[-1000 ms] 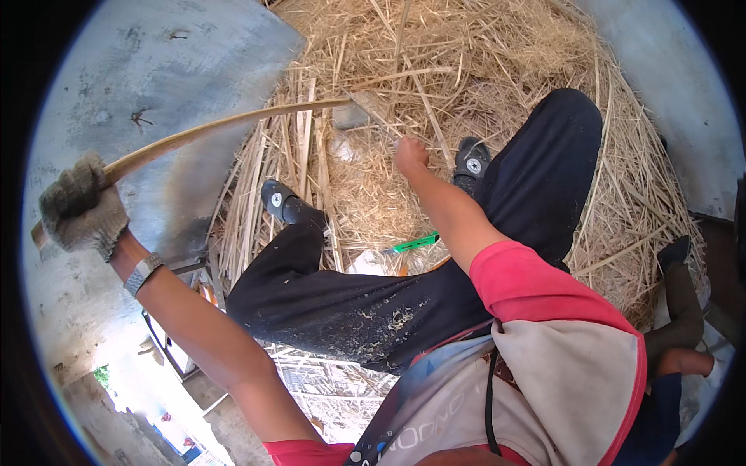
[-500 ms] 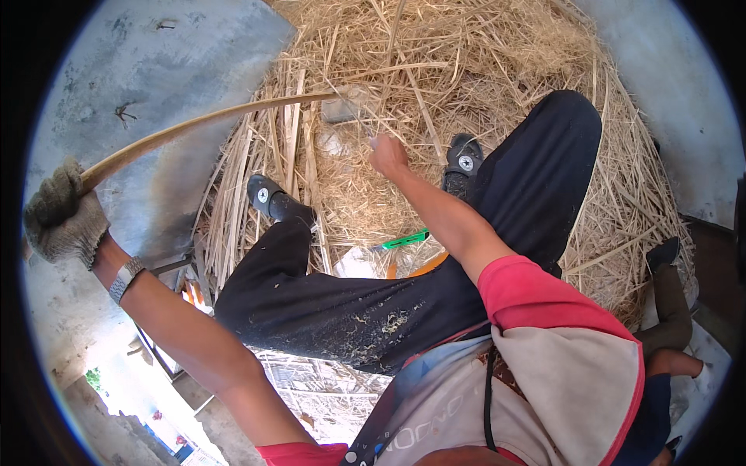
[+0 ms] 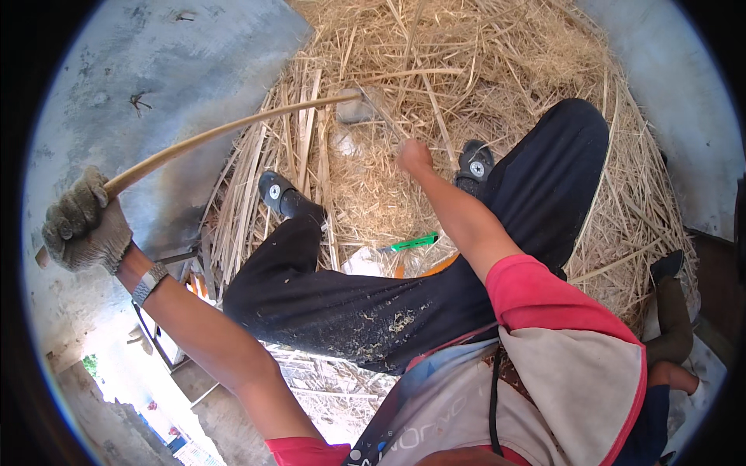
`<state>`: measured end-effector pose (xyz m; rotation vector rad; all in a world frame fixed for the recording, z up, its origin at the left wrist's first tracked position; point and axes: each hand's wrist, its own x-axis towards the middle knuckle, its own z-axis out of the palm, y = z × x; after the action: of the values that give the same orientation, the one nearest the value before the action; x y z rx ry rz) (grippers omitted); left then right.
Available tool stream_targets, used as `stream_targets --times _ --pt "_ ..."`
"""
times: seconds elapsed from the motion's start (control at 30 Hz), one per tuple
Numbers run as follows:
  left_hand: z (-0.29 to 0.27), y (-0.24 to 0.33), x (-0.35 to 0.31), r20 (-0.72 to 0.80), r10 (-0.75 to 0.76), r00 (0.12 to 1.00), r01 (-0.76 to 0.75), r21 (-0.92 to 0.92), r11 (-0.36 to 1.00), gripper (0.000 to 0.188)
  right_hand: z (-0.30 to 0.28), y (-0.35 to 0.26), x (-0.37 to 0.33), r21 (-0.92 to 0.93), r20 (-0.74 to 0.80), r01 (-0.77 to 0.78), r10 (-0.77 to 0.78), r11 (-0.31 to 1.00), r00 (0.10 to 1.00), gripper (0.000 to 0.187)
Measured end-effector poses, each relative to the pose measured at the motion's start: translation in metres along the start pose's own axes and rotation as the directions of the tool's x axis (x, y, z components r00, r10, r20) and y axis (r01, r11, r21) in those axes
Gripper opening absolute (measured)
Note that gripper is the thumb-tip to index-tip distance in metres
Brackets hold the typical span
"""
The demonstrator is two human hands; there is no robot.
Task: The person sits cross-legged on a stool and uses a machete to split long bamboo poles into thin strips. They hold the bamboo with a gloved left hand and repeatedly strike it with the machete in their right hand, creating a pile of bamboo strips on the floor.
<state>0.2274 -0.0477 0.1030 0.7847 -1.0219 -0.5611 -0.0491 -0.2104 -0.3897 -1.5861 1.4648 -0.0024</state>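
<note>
My left hand, in a grey knit work glove, is closed around the near end of a long, curved bamboo strip. The strip slopes away to the right, its far end over a small grey block amid the shavings. My bare right hand is closed on a thin knife, whose handle is mostly hidden in the fist. The narrow blade reaches up to the strip's far end; whether they touch, I cannot tell. Between my legs lies a green box cutter.
Split bamboo strips and shavings cover the floor in front. Grey concrete surfaces flank the pile. An orange curved object shows beside my thigh. Another person's leg is at the right edge.
Both hands have shifted slightly right in the picture, the right one also a little lower. The strip and the knife have moved with them, while the whole view has also shifted somewhat.
</note>
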Motion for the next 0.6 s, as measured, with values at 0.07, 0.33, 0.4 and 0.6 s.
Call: stream_targets --times 0.07,0.33,0.4,0.6 --pt "0.004 -0.010 0.000 0.059 -0.021 0.998 0.023 -0.037 0.999 0.033 -0.002 0.014 0.000 0.054 -0.040 0.079 -0.077 0.995 0.996 0.026" --pt "-0.007 -0.001 -0.006 0.113 -0.057 0.992 0.071 -0.127 0.989 0.031 0.000 -0.029 -0.061 0.098 -0.033 0.183 -0.181 0.978 0.983 0.024" --pt "0.010 -0.017 0.003 0.150 -0.045 0.988 0.068 -0.149 0.986 0.031 -0.008 -0.012 -0.036 0.066 -0.035 0.101 -0.099 0.993 0.994 0.023" --pt "0.003 -0.014 0.006 0.075 -0.053 0.996 0.064 -0.159 0.985 0.035 -0.007 -0.022 -0.067 0.103 -0.073 0.441 -0.435 0.892 0.898 0.027"
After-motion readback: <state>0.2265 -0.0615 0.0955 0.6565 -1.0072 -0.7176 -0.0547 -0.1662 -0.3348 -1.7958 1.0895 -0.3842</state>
